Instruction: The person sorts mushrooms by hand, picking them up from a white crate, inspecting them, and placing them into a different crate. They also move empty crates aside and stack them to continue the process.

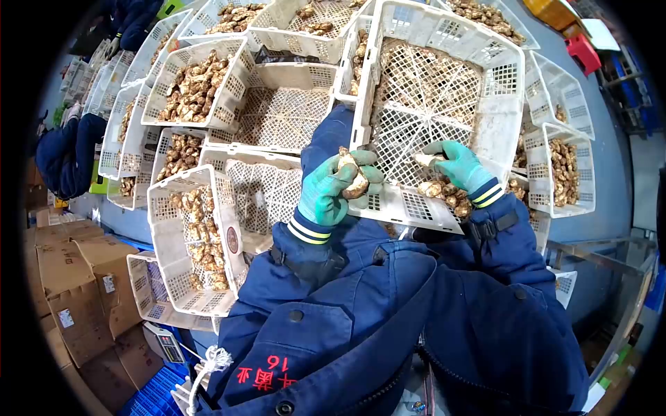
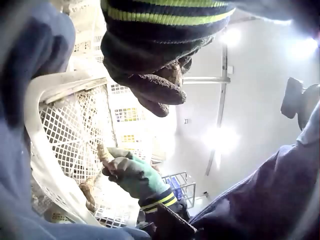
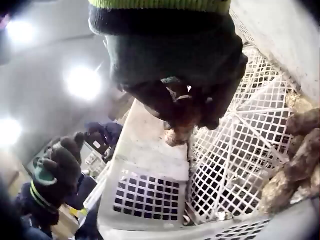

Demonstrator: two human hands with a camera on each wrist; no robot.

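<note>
In the head view my gloved left hand (image 1: 320,193) grips a thick brown-and-cream mushroom (image 1: 356,182), its narrow end pointing up. To its right, my gloved right hand (image 1: 463,166) pinches a paler, smaller mushroom (image 1: 427,160) over a white plastic mesh crate (image 1: 501,104). The right wrist view shows this mushroom's tip (image 3: 177,135) poking out below the dark fingers. Several more mushrooms (image 1: 454,200) lie in the crate's near right corner, partly under the right hand. In the left wrist view, the left fingers (image 2: 157,90) hide most of their mushroom.
White crates of mushrooms surround me, with a heaped one (image 1: 198,87) at the left and another (image 1: 563,173) at the right. Cardboard boxes (image 1: 83,277) and a small scale (image 1: 165,343) are at lower left. Another person's dark sleeve (image 1: 69,156) shows at far left.
</note>
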